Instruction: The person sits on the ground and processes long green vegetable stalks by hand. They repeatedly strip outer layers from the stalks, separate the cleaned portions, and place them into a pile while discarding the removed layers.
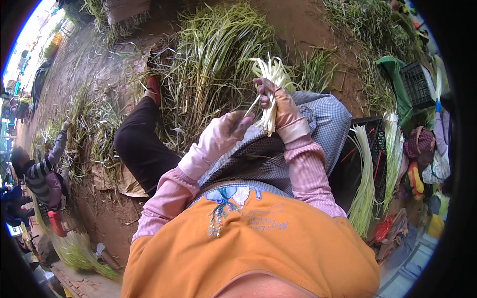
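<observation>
My right hand [279, 100] is closed around a bunch of pale, leek-like stalks [272, 74] above my checked apron [320, 111]. The white ends hang below the fist, and the bent tops fan out above it. Lower and to the left, my left hand [234, 124] pinches a single thin stalk [252, 105], which slants up to the right hand's fingers. Soil darkens both hands. Beyond them a large heap of green-leaved stalks [220, 48] lies on the ground, its leaves pointing away from me.
Long bundles of pale stalks [363, 178] lie over a black plastic crate [367, 128] at my right. Farther right stands another crate [417, 83] beside green cloth [395, 82]. Leaf litter [97, 115] covers soil at left, where a person [41, 178] sits. My red shoe [153, 87] borders the heap.
</observation>
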Available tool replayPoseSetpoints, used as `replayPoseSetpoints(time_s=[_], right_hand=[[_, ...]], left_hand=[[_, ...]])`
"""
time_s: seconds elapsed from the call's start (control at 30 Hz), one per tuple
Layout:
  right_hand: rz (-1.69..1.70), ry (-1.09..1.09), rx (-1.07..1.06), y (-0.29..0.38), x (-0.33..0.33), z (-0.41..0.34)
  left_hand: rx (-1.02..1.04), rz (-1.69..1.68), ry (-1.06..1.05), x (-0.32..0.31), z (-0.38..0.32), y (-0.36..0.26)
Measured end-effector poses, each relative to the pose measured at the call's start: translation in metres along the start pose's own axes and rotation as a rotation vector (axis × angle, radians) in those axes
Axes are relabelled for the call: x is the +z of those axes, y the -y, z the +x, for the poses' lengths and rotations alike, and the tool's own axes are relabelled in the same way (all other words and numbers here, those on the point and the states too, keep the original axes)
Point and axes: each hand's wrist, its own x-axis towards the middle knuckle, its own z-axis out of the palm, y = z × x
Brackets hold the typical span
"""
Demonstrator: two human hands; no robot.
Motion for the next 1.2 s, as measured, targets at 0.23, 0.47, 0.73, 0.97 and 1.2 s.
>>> replayPoseSetpoints(time_s=[0.23,0.47,0.73,0.97,1.2], right_hand=[[0.009,-0.028,0.013,0.001,0.002,0.003],[-0.172,0.009,0.01,0.004,0.005,0.0],[-0.029,0.162,0.089,0.003,0.002,-0.002],[0.138,0.156,0.206,-0.008,0.002,0.004],[0.214,0.179,0.083,-0.015,0.009,0.003]], left_hand=[[0.053,0.063,0.024,-0.011,-0.01,-0.01],[0.18,0.197,0.029,-0.011,-0.003,-0.008],[0.008,0.062,-0.014,0.002,0.011,-0.005],[0.228,0.05,-0.079,0.004,0.014,-0.007],[0.385,0.3,-0.212,0.008,0.022,-0.019]])
